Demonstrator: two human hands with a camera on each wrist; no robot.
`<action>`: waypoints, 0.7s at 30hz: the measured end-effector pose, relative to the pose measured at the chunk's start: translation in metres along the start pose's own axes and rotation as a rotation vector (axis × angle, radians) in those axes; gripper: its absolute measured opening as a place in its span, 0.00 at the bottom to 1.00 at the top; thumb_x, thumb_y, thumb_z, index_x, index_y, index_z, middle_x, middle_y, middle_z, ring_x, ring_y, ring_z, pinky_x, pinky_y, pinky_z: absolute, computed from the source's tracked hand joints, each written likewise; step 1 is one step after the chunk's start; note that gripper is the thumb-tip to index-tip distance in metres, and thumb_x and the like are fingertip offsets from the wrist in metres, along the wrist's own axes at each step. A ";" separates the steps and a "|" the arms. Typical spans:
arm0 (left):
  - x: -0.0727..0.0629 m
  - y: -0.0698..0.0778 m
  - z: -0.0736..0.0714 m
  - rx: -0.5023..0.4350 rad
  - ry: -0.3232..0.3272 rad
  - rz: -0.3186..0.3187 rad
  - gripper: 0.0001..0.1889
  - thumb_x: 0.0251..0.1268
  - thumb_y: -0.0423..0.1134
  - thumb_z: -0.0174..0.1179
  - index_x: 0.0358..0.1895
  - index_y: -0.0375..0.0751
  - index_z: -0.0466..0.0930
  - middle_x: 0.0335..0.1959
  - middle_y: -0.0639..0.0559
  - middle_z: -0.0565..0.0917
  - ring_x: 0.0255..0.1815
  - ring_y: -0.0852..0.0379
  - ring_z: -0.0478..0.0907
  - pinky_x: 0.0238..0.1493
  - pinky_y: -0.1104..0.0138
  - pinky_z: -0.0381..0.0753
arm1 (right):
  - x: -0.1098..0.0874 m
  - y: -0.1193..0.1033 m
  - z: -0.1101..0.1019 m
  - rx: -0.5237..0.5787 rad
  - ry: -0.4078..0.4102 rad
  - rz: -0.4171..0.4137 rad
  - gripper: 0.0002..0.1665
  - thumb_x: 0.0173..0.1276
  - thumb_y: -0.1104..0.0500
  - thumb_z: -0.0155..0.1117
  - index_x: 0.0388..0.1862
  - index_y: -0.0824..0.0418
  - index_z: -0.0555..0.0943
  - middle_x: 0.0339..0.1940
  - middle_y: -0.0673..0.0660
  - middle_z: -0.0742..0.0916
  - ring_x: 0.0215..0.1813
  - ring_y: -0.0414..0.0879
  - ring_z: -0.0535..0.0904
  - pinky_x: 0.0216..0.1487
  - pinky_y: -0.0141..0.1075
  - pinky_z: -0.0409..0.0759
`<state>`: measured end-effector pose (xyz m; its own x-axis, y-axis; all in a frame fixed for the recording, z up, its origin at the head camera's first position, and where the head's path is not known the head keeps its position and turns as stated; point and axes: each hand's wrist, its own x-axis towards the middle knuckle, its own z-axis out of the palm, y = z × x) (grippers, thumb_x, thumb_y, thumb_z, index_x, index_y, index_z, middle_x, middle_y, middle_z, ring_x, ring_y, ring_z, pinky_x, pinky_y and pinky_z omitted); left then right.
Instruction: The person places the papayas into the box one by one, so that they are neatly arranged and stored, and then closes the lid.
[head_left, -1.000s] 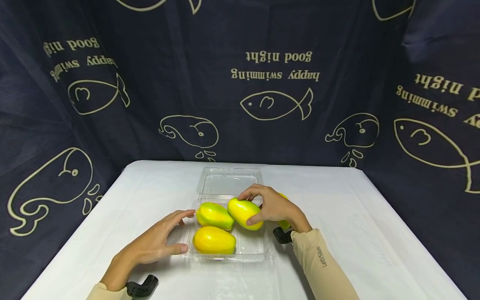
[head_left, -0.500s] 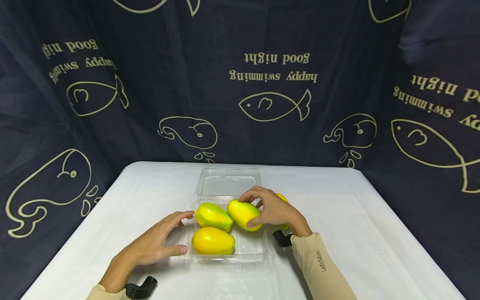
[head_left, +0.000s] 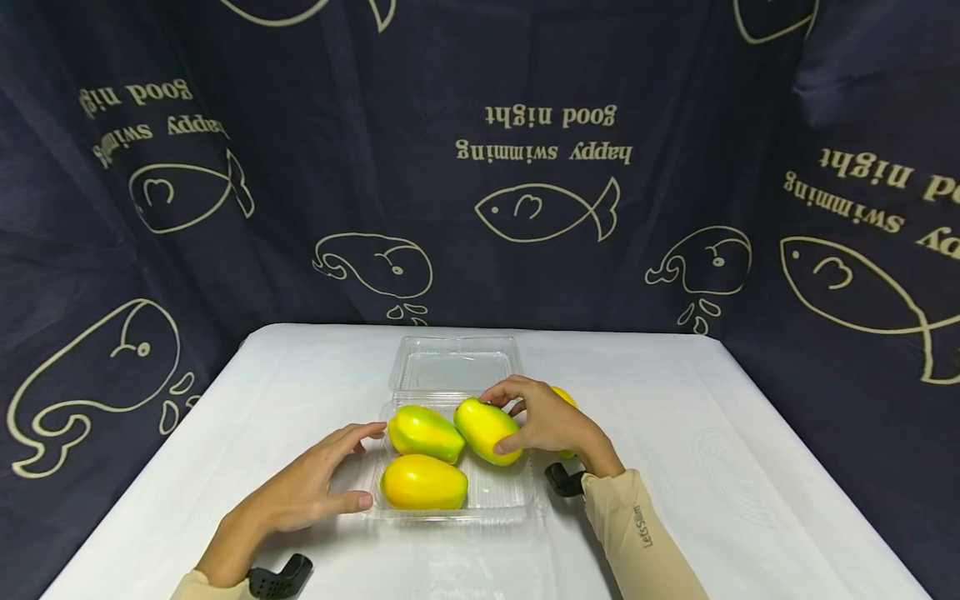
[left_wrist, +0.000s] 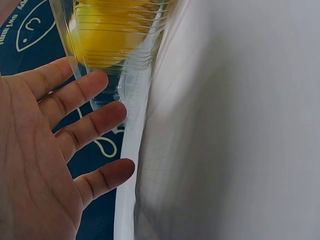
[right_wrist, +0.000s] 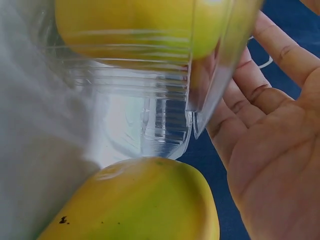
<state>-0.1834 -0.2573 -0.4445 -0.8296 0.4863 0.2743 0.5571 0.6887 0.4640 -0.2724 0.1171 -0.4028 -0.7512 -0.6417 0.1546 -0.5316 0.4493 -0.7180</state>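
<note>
In the head view, a clear plastic clamshell box point(head_left: 495, 500) lies open with three yellow-green papayas inside. My right hand point(head_left: 551, 421) holds the right papaya point(head_left: 483, 429), thumb on its near side and fingers at its far end. Beside it are a greener papaya point(head_left: 423, 433) and, in front, a yellower papaya point(head_left: 423, 482). My left hand point(head_left: 315, 479) is at the box's left side, fingers extended and thumb apart, holding nothing. The left wrist view shows its spread fingers point(left_wrist: 82, 95) near the box wall; whether the fingertips touch it I cannot tell.
Another papaya point(head_left: 566, 398) lies on the table right of the box, partly hidden behind my right hand; the right wrist view shows this papaya point(right_wrist: 150, 205) close up. The raised lid point(head_left: 453, 367) lies back toward the far edge of the white-covered table point(head_left: 660, 400). A dark printed curtain point(head_left: 420, 183) stands behind.
Both hands and the papayas stay almost where they were. The head view shifts only slightly.
</note>
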 end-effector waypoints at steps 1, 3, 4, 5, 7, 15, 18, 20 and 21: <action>0.000 0.000 0.000 -0.002 -0.002 0.000 0.44 0.57 0.59 0.70 0.76 0.60 0.61 0.70 0.63 0.72 0.58 0.59 0.75 0.54 0.59 0.79 | -0.001 0.000 0.000 0.004 0.000 -0.001 0.38 0.46 0.57 0.85 0.59 0.48 0.81 0.53 0.43 0.83 0.55 0.41 0.78 0.59 0.42 0.80; 0.000 0.000 0.000 -0.002 -0.005 0.002 0.44 0.57 0.59 0.70 0.77 0.61 0.60 0.70 0.63 0.71 0.58 0.59 0.75 0.54 0.59 0.79 | -0.002 0.000 -0.001 0.016 0.003 -0.005 0.38 0.46 0.57 0.85 0.59 0.48 0.81 0.53 0.44 0.83 0.55 0.42 0.78 0.59 0.44 0.80; 0.000 0.000 0.000 -0.001 -0.005 0.000 0.44 0.57 0.59 0.70 0.77 0.61 0.60 0.70 0.63 0.72 0.58 0.59 0.75 0.53 0.59 0.79 | -0.002 0.000 -0.001 0.021 0.003 -0.006 0.38 0.46 0.56 0.85 0.59 0.49 0.81 0.53 0.44 0.83 0.55 0.42 0.78 0.60 0.44 0.79; 0.000 0.000 0.000 0.001 -0.003 -0.001 0.44 0.57 0.59 0.70 0.76 0.62 0.60 0.70 0.63 0.72 0.58 0.60 0.75 0.53 0.59 0.79 | -0.002 0.000 -0.001 0.027 0.000 -0.007 0.38 0.47 0.56 0.85 0.60 0.49 0.81 0.54 0.44 0.83 0.55 0.42 0.78 0.60 0.44 0.79; -0.002 -0.001 -0.001 0.008 0.005 -0.003 0.44 0.56 0.59 0.70 0.76 0.62 0.61 0.69 0.63 0.72 0.57 0.60 0.75 0.53 0.59 0.79 | -0.001 -0.001 0.000 0.038 -0.007 -0.010 0.39 0.47 0.54 0.85 0.60 0.49 0.80 0.54 0.44 0.83 0.56 0.42 0.78 0.61 0.43 0.79; -0.001 -0.001 -0.001 0.006 0.008 0.015 0.43 0.57 0.59 0.70 0.76 0.62 0.61 0.69 0.62 0.72 0.57 0.60 0.75 0.53 0.59 0.79 | -0.007 -0.004 -0.008 0.074 0.030 -0.013 0.35 0.55 0.51 0.81 0.62 0.51 0.79 0.59 0.48 0.82 0.60 0.48 0.78 0.62 0.45 0.79; -0.001 -0.001 0.000 0.002 0.010 0.014 0.43 0.57 0.58 0.70 0.76 0.62 0.61 0.69 0.63 0.72 0.56 0.60 0.75 0.52 0.61 0.78 | -0.012 -0.005 -0.017 0.090 0.069 -0.013 0.31 0.59 0.53 0.78 0.62 0.50 0.79 0.59 0.49 0.82 0.60 0.50 0.78 0.62 0.48 0.79; -0.001 -0.001 0.000 -0.001 0.012 0.016 0.44 0.56 0.58 0.70 0.76 0.62 0.61 0.69 0.64 0.72 0.56 0.61 0.75 0.52 0.61 0.78 | -0.016 -0.006 -0.024 0.096 0.108 -0.004 0.30 0.59 0.54 0.78 0.61 0.48 0.79 0.58 0.49 0.82 0.60 0.51 0.78 0.62 0.49 0.79; 0.000 -0.001 0.001 -0.005 0.011 0.018 0.43 0.56 0.58 0.70 0.76 0.62 0.61 0.69 0.64 0.72 0.56 0.60 0.75 0.52 0.61 0.78 | -0.019 -0.006 -0.027 0.102 0.130 -0.001 0.29 0.59 0.55 0.77 0.60 0.48 0.80 0.57 0.49 0.83 0.59 0.50 0.79 0.62 0.50 0.79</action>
<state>-0.1836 -0.2574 -0.4454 -0.8199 0.4928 0.2916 0.5717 0.6775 0.4627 -0.2656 0.1436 -0.3829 -0.7987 -0.5530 0.2373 -0.4947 0.3788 -0.7822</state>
